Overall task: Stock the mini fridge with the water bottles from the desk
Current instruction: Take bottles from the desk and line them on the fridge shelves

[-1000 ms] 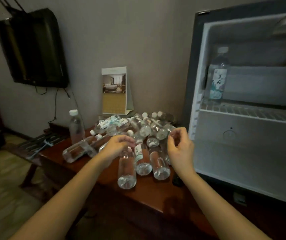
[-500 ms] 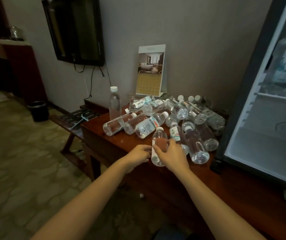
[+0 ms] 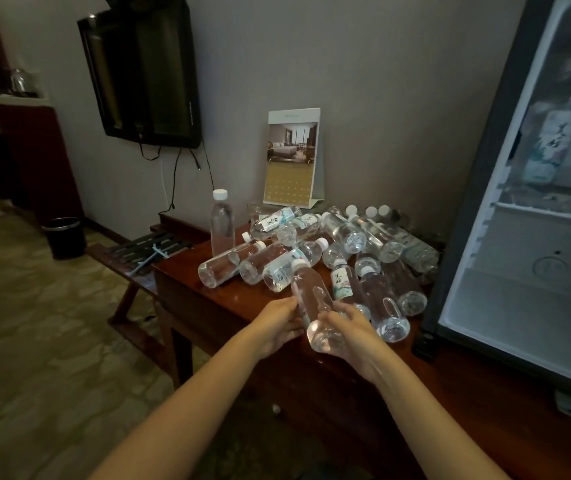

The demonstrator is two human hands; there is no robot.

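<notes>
A clear unlabelled water bottle (image 3: pixel 313 303) with a white cap is tilted above the near edge of the dark wooden desk (image 3: pixel 187 275), cap pointing away from me. My right hand (image 3: pixel 353 332) grips its lower part from the right. My left hand (image 3: pixel 278 323) holds its left side with the fingertips. Behind it several water bottles (image 3: pixel 346 237) lie in a heap, and one bottle (image 3: pixel 222 223) stands upright at the back left. The open mini fridge (image 3: pixel 533 271) stands on the right, with one labelled bottle (image 3: pixel 547 147) upright on its upper shelf.
A desk calendar (image 3: pixel 292 157) stands against the wall behind the heap. A wall-mounted TV (image 3: pixel 142 71) hangs to the left with cables dangling. A slatted luggage bench (image 3: pixel 138 251) adjoins the desk's left end, and a black bin (image 3: pixel 64 237) sits on the floor beyond.
Both hands moved from the heap to one bottle and lifted it off the desk toward me. The view swung left and down, so the fridge now sits at the right edge.
</notes>
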